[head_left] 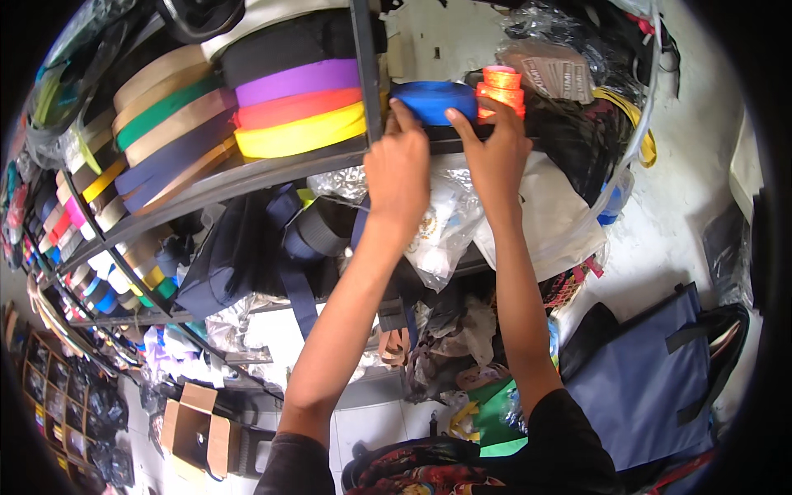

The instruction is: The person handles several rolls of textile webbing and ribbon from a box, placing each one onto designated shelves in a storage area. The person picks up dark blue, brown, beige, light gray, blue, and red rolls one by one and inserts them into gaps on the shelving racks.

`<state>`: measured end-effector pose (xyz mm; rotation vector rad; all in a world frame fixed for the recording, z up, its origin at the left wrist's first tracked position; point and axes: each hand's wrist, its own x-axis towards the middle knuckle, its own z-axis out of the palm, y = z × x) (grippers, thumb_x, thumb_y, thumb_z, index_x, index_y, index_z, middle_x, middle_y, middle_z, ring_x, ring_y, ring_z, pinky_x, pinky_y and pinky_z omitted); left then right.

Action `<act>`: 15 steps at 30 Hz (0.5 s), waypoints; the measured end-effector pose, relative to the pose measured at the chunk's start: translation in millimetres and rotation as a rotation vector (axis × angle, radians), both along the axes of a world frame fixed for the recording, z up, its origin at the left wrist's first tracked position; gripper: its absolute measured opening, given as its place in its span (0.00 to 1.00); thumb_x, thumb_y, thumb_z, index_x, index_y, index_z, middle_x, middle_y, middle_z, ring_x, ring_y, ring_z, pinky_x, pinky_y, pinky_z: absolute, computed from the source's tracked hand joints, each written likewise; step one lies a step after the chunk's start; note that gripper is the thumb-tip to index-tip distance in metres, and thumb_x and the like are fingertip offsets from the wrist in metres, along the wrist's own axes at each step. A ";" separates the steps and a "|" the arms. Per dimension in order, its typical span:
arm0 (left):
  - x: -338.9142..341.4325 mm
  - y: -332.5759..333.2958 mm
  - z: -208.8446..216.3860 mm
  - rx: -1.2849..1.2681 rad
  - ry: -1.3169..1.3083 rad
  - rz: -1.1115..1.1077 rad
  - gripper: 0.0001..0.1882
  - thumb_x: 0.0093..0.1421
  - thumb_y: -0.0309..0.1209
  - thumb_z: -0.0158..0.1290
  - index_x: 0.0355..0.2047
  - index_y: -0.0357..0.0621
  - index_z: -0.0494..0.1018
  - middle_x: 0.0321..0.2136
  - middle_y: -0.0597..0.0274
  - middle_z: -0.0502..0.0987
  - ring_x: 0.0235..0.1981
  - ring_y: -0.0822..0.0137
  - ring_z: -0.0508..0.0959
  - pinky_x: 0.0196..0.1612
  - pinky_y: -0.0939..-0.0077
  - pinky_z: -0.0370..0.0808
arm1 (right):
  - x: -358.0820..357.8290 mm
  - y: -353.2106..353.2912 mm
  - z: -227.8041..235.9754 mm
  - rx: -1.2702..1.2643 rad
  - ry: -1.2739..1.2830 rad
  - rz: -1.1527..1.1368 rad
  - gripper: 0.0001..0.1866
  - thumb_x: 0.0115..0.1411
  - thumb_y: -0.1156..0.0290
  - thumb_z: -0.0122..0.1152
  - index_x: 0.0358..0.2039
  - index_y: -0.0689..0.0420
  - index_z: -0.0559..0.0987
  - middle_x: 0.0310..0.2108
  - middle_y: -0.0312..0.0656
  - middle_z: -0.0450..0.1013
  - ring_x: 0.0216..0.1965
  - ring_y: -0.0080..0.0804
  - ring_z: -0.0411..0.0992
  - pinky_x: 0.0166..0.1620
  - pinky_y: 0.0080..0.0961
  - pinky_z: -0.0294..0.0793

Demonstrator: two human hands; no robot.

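On the upper shelf sits a thick roll of blue webbing [435,102], lying flat. My left hand [398,169] reaches to its left end, with the fingertips stretched against its edge beside the black shelf post. At the roll's right side is my right hand [497,153]. Its thumb is apart from the fingers and touches the blue roll, while the fingers reach in front of stacked bright orange tape rolls [502,80]. Neither hand is visibly wrapped round a roll. The undersides of both hands are hidden.
Stacked webbing rolls, including a yellow one [301,132], fill the shelf left of the post [368,70]. Plastic-wrapped packages [549,70] lie at right. Clear bags [441,231] hang below the shelf. A blue-grey bag [643,379] and an opened cardboard box [194,429] stand lower down.
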<state>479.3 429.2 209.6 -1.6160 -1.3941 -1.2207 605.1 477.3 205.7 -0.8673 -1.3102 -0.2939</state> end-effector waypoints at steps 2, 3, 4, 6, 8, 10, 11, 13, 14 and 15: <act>0.9 -26.7 -10.4 -0.072 0.037 -0.058 0.25 0.58 0.19 0.48 0.56 0.25 0.63 0.45 0.40 0.77 0.26 0.49 0.82 0.24 0.64 0.80 | -3.1 -8.8 -9.2 0.156 0.009 0.009 0.24 0.53 0.54 0.70 0.42 0.58 0.78 0.39 0.42 0.76 0.43 0.43 0.73 0.49 0.40 0.66; -5.1 -36.2 -26.1 0.045 0.116 -0.139 0.26 0.54 0.18 0.49 0.55 0.27 0.64 0.47 0.41 0.76 0.25 0.51 0.82 0.24 0.67 0.79 | -7.2 -19.9 -16.8 0.162 0.085 0.136 0.17 0.53 0.64 0.71 0.40 0.58 0.78 0.35 0.39 0.75 0.39 0.37 0.72 0.46 0.34 0.67; -14.4 -44.4 -38.8 0.133 0.156 -0.247 0.27 0.51 0.18 0.50 0.55 0.28 0.65 0.50 0.42 0.75 0.23 0.54 0.82 0.23 0.70 0.78 | -13.4 -34.4 -23.0 0.150 0.117 0.216 0.14 0.54 0.68 0.70 0.39 0.58 0.79 0.34 0.38 0.75 0.37 0.34 0.71 0.44 0.30 0.67; -25.8 -79.5 -60.3 -0.001 0.141 -0.329 0.22 0.51 0.19 0.50 0.50 0.32 0.70 0.39 0.49 0.80 0.21 0.57 0.81 0.22 0.69 0.77 | -22.5 -56.6 -42.7 0.127 0.141 0.341 0.07 0.56 0.74 0.67 0.36 0.58 0.80 0.31 0.36 0.75 0.32 0.26 0.69 0.38 0.24 0.66; -32.4 -95.7 -79.5 -0.107 0.037 -0.426 0.14 0.54 0.24 0.52 0.43 0.38 0.73 0.30 0.53 0.79 0.21 0.54 0.79 0.21 0.63 0.74 | -21.9 -75.2 -62.1 0.074 0.075 0.413 0.05 0.56 0.76 0.66 0.34 0.59 0.79 0.30 0.35 0.75 0.30 0.24 0.68 0.35 0.24 0.64; -57.7 -114.5 -96.4 -0.244 -0.010 -0.407 0.14 0.55 0.24 0.52 0.44 0.40 0.73 0.27 0.53 0.78 0.22 0.51 0.79 0.22 0.59 0.73 | -38.4 -95.1 -80.1 -0.025 0.024 0.541 0.04 0.56 0.77 0.65 0.31 0.60 0.79 0.27 0.34 0.74 0.29 0.23 0.65 0.35 0.22 0.64; -70.4 -122.0 -103.4 -0.336 -0.047 -0.368 0.14 0.55 0.24 0.54 0.43 0.41 0.75 0.28 0.54 0.79 0.23 0.53 0.79 0.24 0.61 0.74 | -45.9 -103.6 -88.1 -0.060 -0.003 0.559 0.03 0.57 0.77 0.65 0.31 0.61 0.78 0.27 0.34 0.73 0.28 0.23 0.64 0.34 0.23 0.64; -97.9 -142.8 -118.8 -0.350 -0.147 -0.355 0.14 0.55 0.26 0.55 0.44 0.43 0.76 0.30 0.55 0.80 0.25 0.53 0.79 0.27 0.63 0.75 | -71.5 -124.7 -103.5 -0.150 -0.003 0.665 0.03 0.57 0.77 0.64 0.31 0.61 0.78 0.27 0.35 0.73 0.28 0.23 0.65 0.34 0.23 0.64; -113.6 -155.4 -126.6 -0.364 -0.137 -0.337 0.13 0.56 0.26 0.56 0.42 0.45 0.78 0.30 0.55 0.81 0.24 0.55 0.80 0.27 0.63 0.75 | -83.0 -132.8 -113.0 -0.192 -0.021 0.690 0.03 0.56 0.77 0.65 0.31 0.61 0.79 0.26 0.35 0.73 0.28 0.23 0.65 0.34 0.22 0.64; -129.8 -167.8 -143.0 -0.406 -0.184 -0.309 0.12 0.56 0.26 0.55 0.42 0.45 0.78 0.29 0.55 0.81 0.23 0.55 0.80 0.27 0.64 0.75 | -94.4 -141.6 -125.5 -0.245 -0.024 0.731 0.03 0.56 0.77 0.65 0.31 0.61 0.79 0.27 0.35 0.73 0.28 0.23 0.65 0.34 0.22 0.64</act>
